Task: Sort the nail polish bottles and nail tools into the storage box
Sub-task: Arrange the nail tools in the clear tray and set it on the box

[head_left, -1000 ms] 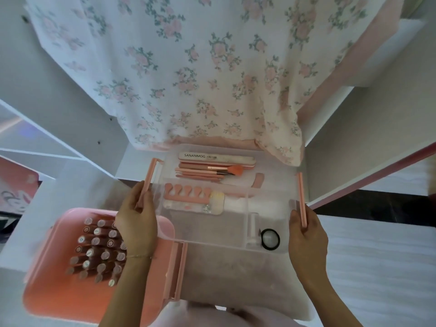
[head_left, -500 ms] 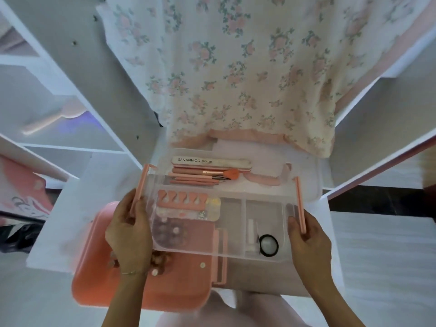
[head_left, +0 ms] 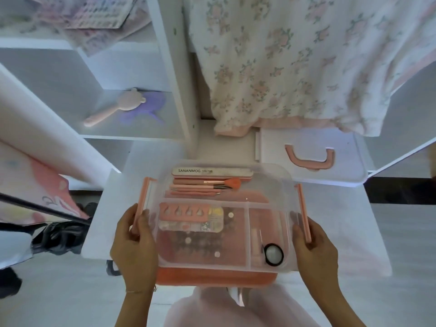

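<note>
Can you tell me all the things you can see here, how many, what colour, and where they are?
clear tray: 1, see-through with pink handles, held over the pink box
pink box: 1, pink, under the tray
nail file: 1, white and pink, back of the tray
brush: 1, orange tip, by the file
toe separator: 1, pink, left compartment
black ring: 1, right compartment
lid: 1, clear with pink handle, behind the tray
hand mirror: 1, pink, on the shelf
left hand: tray's left handle
right hand: tray's right handle

Clear tray (head_left: 271, 185) totally covers the pink box (head_left: 212, 278), so no way in from above. Lid (head_left: 306, 147) blocks far right; open counter (head_left: 342, 232) right of the tray, shelves (head_left: 132, 114) crowd far left.
</note>
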